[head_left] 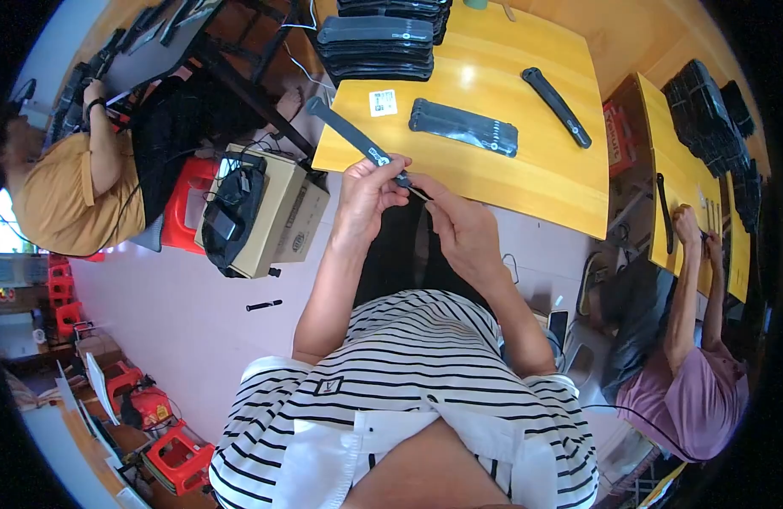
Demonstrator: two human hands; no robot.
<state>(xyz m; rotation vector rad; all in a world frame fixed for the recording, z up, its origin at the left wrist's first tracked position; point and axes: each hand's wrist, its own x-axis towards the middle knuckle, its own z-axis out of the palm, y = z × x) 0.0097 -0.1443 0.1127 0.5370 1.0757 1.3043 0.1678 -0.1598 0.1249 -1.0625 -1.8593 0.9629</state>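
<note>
My left hand (363, 202) pinches a flat black strap (345, 127) with a rounded end and a small white print. The strap slants up and left from my fingers, over the table's near edge. At the strap's lower end, my right hand (468, 237) is closed with thumb and fingertips together, close to the left fingers. A thin, light-coloured strip shows between the two hands; I cannot tell whether it belongs to the strap. Just beyond lies a glossy flat pack of black straps (464, 129), and a single black strap (558, 109) rests farther right.
On the yellow table (527, 191) stand a tall stack of black straps (374, 55) and a white printed card (382, 103). A cardboard box (285, 212) with a black bag (232, 208) is at left. One co-worker (77, 187) sits left, another (680, 382) works at right.
</note>
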